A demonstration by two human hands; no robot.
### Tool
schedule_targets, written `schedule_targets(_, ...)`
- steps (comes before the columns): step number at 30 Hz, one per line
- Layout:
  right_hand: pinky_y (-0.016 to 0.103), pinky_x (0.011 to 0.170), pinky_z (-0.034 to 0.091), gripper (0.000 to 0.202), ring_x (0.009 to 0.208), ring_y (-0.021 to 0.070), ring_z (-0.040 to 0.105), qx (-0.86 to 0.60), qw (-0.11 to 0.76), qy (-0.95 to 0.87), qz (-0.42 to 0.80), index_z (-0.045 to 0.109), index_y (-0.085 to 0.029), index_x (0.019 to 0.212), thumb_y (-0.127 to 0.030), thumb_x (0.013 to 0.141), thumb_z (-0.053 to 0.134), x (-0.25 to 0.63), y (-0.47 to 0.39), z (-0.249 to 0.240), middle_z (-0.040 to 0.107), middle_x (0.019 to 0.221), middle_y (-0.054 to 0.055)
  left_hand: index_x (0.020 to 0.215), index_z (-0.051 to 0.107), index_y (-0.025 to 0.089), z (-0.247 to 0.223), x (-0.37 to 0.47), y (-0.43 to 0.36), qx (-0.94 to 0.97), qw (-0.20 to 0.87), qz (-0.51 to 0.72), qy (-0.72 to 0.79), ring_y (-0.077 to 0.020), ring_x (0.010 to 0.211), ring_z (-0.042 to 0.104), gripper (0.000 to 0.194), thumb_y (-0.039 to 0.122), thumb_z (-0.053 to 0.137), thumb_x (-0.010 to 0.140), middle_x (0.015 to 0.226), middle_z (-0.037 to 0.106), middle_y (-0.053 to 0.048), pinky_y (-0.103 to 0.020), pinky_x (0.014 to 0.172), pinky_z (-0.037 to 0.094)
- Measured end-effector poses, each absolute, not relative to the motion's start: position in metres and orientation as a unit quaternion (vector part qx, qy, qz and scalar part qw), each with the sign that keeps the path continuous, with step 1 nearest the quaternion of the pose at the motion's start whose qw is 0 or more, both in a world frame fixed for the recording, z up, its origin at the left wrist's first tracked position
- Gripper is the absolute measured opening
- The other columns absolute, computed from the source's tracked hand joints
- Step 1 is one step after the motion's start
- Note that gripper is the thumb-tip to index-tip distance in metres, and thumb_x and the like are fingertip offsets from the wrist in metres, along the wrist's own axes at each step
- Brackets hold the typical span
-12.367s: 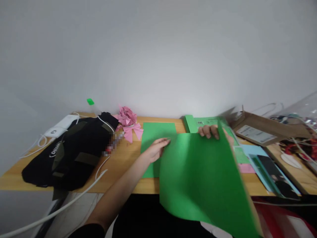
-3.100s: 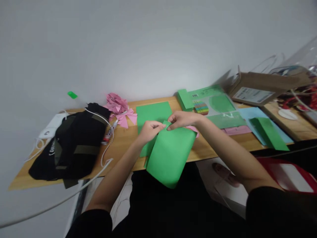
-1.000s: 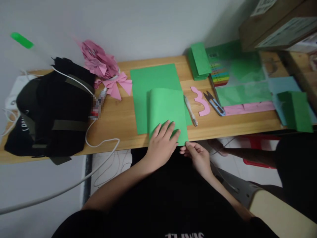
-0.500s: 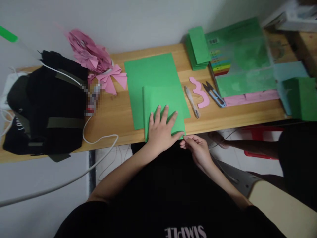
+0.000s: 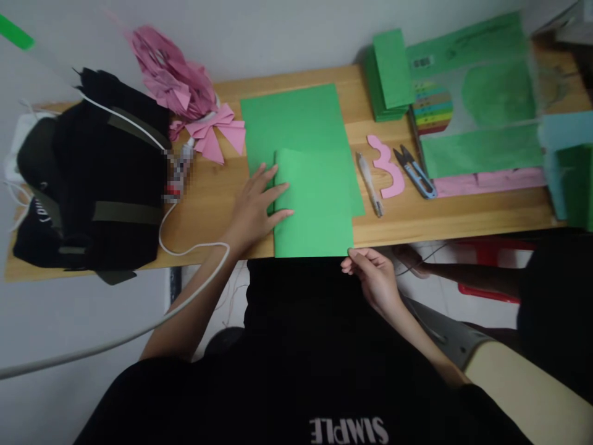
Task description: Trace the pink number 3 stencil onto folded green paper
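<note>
A folded sheet of green paper [image 5: 319,204] lies at the table's front edge, partly over a larger flat green sheet [image 5: 291,114]. My left hand [image 5: 259,207] rests at the folded paper's left side, fingers spread, with the fingertips on its curved fold. At the near right corner, the thumb and fingers of my right hand [image 5: 373,269] pinch the folded paper. Just right of the sheets lie a white pen-like tool [image 5: 369,184], a wavy pink paper cutout [image 5: 386,164] and blue-handled thread snips [image 5: 416,173].
On the left stands a black bag [image 5: 111,185], with a white cable [image 5: 204,281] running in front of it. Beside it are pink folded papers [image 5: 180,86] and a small tube [image 5: 180,170]. Green paper strips [image 5: 391,71] and a paper packet [image 5: 482,105] sit right. Another person's leg [image 5: 472,274] shows below.
My left hand has slid from the middle of the folded paper to its left edge. My right hand keeps its pinch on the near right corner. The view has shifted slightly.
</note>
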State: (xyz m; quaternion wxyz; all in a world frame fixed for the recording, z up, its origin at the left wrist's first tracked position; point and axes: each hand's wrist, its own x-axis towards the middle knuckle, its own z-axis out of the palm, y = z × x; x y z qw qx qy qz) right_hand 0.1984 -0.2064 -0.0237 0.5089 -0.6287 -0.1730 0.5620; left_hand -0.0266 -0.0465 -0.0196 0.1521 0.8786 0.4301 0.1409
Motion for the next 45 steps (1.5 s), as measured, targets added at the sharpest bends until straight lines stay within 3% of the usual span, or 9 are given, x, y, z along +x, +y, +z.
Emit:
schedule_targets(5, 0.025, 0.051, 0.044, 0.031, 0.048, 0.0101, 0.056, -0.634, 0.509, -0.171, 0.557, 0.067, -0.02, 0.058, -0.046, 0.059, 0.083, 0.197, -0.206, -0.022, 0.068, 0.056, 0.002, 0.126, 0.065, 0.025, -0.027, -0.043, -0.043, 0.863, 0.157, 0.185, 0.444, -0.0333, 0.145, 0.035, 0.039, 0.043, 0.062, 0.092, 0.152, 0.046, -0.011, -0.056, 0.115, 0.032)
schedule_targets(15, 0.025, 0.05, 0.043, 0.033, 0.048, 0.0106, 0.055, -0.646, 0.505, -0.169, 0.546, 0.067, -0.02, 0.056, -0.048, 0.059, 0.083, 0.196, -0.206, -0.022, 0.068, 0.056, 0.002, 0.09, 0.078, 0.031, -0.031, -0.041, -0.042, 0.839, 0.157, 0.259, 0.452, -0.0272, 0.138, 0.046, 0.013, 0.037, 0.068, 0.088, 0.134, 0.064, -0.004, -0.055, 0.113, 0.04)
schedule_targets(19, 0.024, 0.049, 0.042, 0.035, 0.047, 0.01, 0.055, -0.648, 0.502, -0.166, 0.548, 0.066, -0.02, 0.056, -0.05, 0.057, 0.084, 0.196, -0.206, -0.021, 0.068, 0.055, 0.002, 0.09, 0.078, 0.026, -0.03, -0.041, -0.047, 0.832, 0.157, 0.261, 0.464, -0.0269, 0.132, 0.052, 0.014, 0.035, 0.067, 0.089, 0.127, 0.068, -0.006, -0.054, 0.108, 0.045)
schedule_targets(24, 0.024, 0.05, 0.042, 0.036, 0.047, 0.0095, 0.055, -0.649, 0.499, -0.171, 0.549, 0.066, -0.019, 0.055, -0.05, 0.057, 0.084, 0.197, -0.206, -0.021, 0.067, 0.055, 0.002, 0.093, 0.079, 0.024, -0.026, -0.048, -0.046, 0.838, 0.163, 0.213, 0.475, -0.0326, 0.137, 0.046, 0.017, 0.037, 0.074, 0.083, 0.14, 0.058, -0.01, -0.056, 0.112, 0.039)
schedule_targets(31, 0.024, 0.047, 0.04, 0.035, 0.045, 0.0102, 0.053, -0.653, 0.497, -0.184, 0.542, 0.066, -0.02, 0.055, -0.05, 0.058, 0.084, 0.198, -0.205, -0.02, 0.067, 0.053, 0.002, 0.112, 0.074, 0.029, -0.012, -0.057, -0.051, 0.859, 0.181, 0.137, 0.458, -0.0376, 0.144, 0.034, 0.041, 0.044, 0.081, 0.074, 0.151, 0.047, -0.011, -0.061, 0.114, 0.033)
schedule_targets(36, 0.024, 0.047, 0.04, 0.037, 0.044, 0.0101, 0.053, -0.653, 0.498, -0.189, 0.539, 0.066, -0.02, 0.054, -0.052, 0.057, 0.084, 0.196, -0.204, -0.019, 0.066, 0.052, 0.001, 0.123, 0.068, 0.033, -0.012, -0.064, -0.059, 0.869, 0.171, 0.124, 0.447, -0.0386, 0.144, 0.034, 0.056, 0.048, 0.082, 0.071, 0.152, 0.045, -0.011, -0.06, 0.113, 0.034)
schedule_targets(38, 0.025, 0.047, 0.04, 0.036, 0.044, 0.0103, 0.053, -0.653, 0.498, -0.192, 0.538, 0.066, -0.02, 0.055, -0.051, 0.058, 0.083, 0.196, -0.205, -0.02, 0.066, 0.053, 0.001, 0.118, 0.071, 0.032, -0.016, -0.065, -0.062, 0.871, 0.161, 0.148, 0.439, -0.0378, 0.143, 0.036, 0.05, 0.049, 0.081, 0.073, 0.149, 0.049, -0.011, -0.06, 0.112, 0.035)
schedule_targets(42, 0.025, 0.048, 0.041, 0.035, 0.045, 0.0101, 0.053, -0.652, 0.498, -0.192, 0.539, 0.065, -0.02, 0.057, -0.049, 0.061, 0.082, 0.197, -0.207, -0.023, 0.066, 0.054, 0.001, 0.095, 0.079, 0.03, -0.025, -0.065, -0.07, 0.881, 0.146, 0.234, 0.385, -0.0321, 0.139, 0.044, 0.018, 0.042, 0.07, 0.085, 0.136, 0.062, -0.008, -0.055, 0.11, 0.04)
schedule_targets(45, 0.025, 0.048, 0.041, 0.035, 0.046, 0.0099, 0.053, -0.652, 0.495, -0.192, 0.541, 0.065, -0.019, 0.057, -0.049, 0.062, 0.082, 0.198, -0.208, -0.023, 0.066, 0.054, 0.001, 0.089, 0.079, 0.031, -0.027, -0.064, -0.076, 0.882, 0.146, 0.248, 0.373, -0.0288, 0.135, 0.049, 0.016, 0.038, 0.065, 0.09, 0.128, 0.067, -0.005, -0.052, 0.107, 0.044)
